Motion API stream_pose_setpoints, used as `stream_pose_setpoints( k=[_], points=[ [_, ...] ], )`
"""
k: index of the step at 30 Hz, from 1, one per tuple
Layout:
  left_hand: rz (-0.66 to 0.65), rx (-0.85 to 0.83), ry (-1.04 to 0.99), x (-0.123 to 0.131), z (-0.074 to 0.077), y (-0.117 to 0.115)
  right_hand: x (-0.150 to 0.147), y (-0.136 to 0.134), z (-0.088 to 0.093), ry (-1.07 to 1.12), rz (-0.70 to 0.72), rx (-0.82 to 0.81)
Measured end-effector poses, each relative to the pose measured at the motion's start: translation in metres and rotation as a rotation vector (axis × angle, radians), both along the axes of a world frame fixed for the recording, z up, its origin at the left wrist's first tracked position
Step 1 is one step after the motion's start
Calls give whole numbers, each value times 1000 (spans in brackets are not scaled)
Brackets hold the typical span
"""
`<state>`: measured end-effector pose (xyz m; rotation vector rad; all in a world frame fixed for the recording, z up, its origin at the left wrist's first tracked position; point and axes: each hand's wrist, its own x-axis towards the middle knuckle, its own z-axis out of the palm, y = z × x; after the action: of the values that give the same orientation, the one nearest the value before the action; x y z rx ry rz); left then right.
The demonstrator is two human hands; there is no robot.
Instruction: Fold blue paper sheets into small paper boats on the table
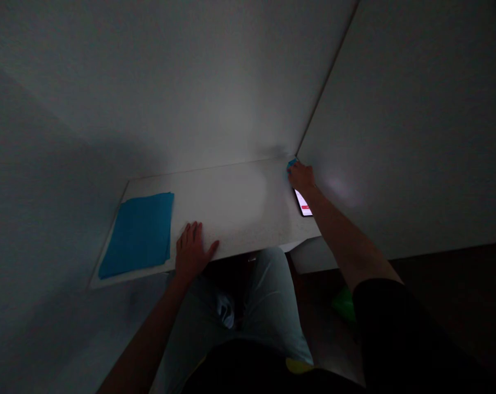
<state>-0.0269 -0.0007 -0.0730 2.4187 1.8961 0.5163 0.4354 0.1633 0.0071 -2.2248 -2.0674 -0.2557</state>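
My left hand (191,253) lies flat near the front edge of the white tabletop (227,202), fingers spread and nothing in it. To its left is a stack of blue paper sheets (139,235), slightly uneven at the edges. My right hand (301,175) reaches to the far right corner, its fingers closed on a small blue piece (292,163). The hand covers most of that piece, so its kind is unclear. Just below the right wrist lies a phone (304,204) with a lit screen, partly hidden by the hand and forearm.
Walls (199,82) rise close behind the tabletop and along both sides, meeting in a corner by my right hand. Under the tabletop are my legs (270,295). A green object (344,304) sits low on the right in the dim light.
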Motion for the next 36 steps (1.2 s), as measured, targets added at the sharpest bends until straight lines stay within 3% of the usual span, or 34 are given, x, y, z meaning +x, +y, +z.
stream_pose_setpoints(
  k=[3,6,11,15,18,23,26,29,36],
  points=[
    [1,-16,-46,-3,0,0,-42,-15,12,70,105,24],
    [-10,-13,-187,-8,-1,3,-104,-48,11,121,278,45],
    [82,-113,-572,-8,4,16,-205,-122,-23,245,514,-17],
    [112,-185,-652,1,14,26,-253,-159,-49,331,614,-55],
    [73,-220,-651,4,18,29,-265,-172,-56,398,668,-58],
    [26,-221,-656,0,14,30,-256,-176,-54,662,757,-56],
    [-10,-215,-661,-2,12,31,-245,-167,-56,826,640,36],
    [-42,-218,-673,-1,11,31,-238,-152,-65,832,524,123],
    [-20,-123,-679,2,10,30,-234,-138,-88,826,531,1]
  ],
)
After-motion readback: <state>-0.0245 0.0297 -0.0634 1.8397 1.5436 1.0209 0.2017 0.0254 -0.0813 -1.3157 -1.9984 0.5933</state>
